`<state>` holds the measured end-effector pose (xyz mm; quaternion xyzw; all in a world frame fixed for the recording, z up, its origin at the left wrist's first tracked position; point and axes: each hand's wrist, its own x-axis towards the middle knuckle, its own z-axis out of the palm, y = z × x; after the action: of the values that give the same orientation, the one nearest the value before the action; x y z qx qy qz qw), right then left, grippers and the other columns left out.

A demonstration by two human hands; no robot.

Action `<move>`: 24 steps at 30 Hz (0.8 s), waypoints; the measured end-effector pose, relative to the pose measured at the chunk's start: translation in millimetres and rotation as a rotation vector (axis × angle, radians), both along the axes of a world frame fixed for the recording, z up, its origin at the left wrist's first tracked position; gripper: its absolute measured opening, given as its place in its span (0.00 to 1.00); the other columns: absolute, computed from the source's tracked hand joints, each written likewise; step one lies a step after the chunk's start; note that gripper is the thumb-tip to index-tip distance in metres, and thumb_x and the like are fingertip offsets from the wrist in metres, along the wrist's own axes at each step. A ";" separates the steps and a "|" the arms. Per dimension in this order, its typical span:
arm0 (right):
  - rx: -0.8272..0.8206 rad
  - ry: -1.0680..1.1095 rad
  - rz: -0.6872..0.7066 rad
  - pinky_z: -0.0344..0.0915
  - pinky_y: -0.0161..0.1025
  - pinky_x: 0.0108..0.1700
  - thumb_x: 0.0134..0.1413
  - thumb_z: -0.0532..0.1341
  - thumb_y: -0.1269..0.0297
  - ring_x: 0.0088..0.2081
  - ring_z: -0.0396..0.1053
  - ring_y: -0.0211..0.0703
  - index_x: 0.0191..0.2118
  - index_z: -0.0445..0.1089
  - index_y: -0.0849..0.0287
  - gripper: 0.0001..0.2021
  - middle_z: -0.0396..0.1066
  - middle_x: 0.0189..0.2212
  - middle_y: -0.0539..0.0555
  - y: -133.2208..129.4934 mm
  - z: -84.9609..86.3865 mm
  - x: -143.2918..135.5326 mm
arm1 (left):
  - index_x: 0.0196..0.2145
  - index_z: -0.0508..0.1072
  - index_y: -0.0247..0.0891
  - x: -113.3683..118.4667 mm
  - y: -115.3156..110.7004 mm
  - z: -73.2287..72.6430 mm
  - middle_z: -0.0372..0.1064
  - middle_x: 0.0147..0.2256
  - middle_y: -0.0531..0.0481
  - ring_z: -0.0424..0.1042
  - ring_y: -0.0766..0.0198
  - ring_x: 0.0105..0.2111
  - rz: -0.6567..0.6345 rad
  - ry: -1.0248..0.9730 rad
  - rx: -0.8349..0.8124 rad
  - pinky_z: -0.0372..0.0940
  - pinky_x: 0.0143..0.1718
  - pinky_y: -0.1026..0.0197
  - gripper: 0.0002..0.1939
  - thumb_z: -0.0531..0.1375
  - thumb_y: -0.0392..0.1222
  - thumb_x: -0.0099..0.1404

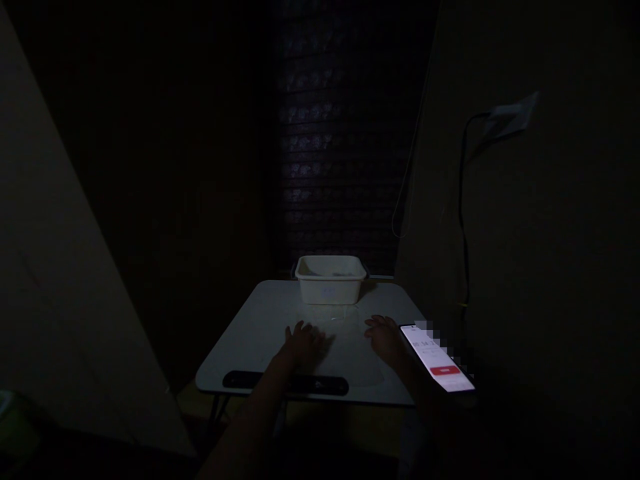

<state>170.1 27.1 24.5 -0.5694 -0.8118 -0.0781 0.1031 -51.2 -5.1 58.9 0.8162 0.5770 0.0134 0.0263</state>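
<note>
In the head view, the room is very dark, and the pale tabletop stands in the middle with two bare forearms reaching over it from the near side. The left hand is over the left-middle part, palm down, its grip loose with the fingers spread, and I see nothing caught in it. The right hand is on the right, well apart from the left one, its fingers slightly bent and its grip slack, with nothing visible in it either. Between them lies what looks like a clear sheet, flat on the tabletop; the light is too poor to tell whether either hand touches it. The white tub stands upright at the far edge, beyond both hands, with something pale and hard to make out inside. A black strip runs along the near edge, passing behind the left forearm. Just beside the right forearm, a lit phone shows a red button. On the right wall, a dark cable hangs from a socket.
</note>
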 end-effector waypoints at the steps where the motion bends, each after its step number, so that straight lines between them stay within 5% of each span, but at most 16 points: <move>1: 0.012 -0.001 0.003 0.38 0.42 0.45 0.33 0.48 0.76 0.46 0.47 0.41 0.28 0.67 0.53 0.16 0.60 0.41 0.47 -0.1 -0.9 0.7 | 0.43 0.56 0.43 -0.2 0.2 -0.6 0.50 0.48 0.49 0.42 0.54 0.48 -0.001 -0.003 0.004 0.43 0.41 0.43 0.23 0.32 0.49 0.56; 15: 0.048 -0.067 0.022 0.42 0.42 0.44 0.34 0.47 0.77 0.48 0.46 0.42 0.40 0.60 0.52 0.23 0.53 0.46 0.51 -12.3 -1.4 12.4 | 0.41 0.57 0.48 -0.9 -0.8 -13.0 0.51 0.46 0.49 0.44 0.52 0.47 -0.125 0.046 0.133 0.44 0.38 0.38 0.21 0.39 0.54 0.53; 24: 0.102 -0.016 0.001 0.38 0.45 0.47 0.49 0.37 0.59 0.50 0.41 0.41 0.49 0.46 0.63 0.23 0.46 0.49 0.57 -21.1 -16.9 -6.9 | 0.50 0.42 0.40 11.5 0.8 -27.9 0.39 0.51 0.45 0.36 0.57 0.50 -0.093 0.009 0.151 0.42 0.43 0.46 0.26 0.32 0.52 0.55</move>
<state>163.2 6.0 7.6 -0.5625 -0.8078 -0.1239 0.1254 -39.7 -4.3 30.9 0.8419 0.5359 0.0520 -0.0372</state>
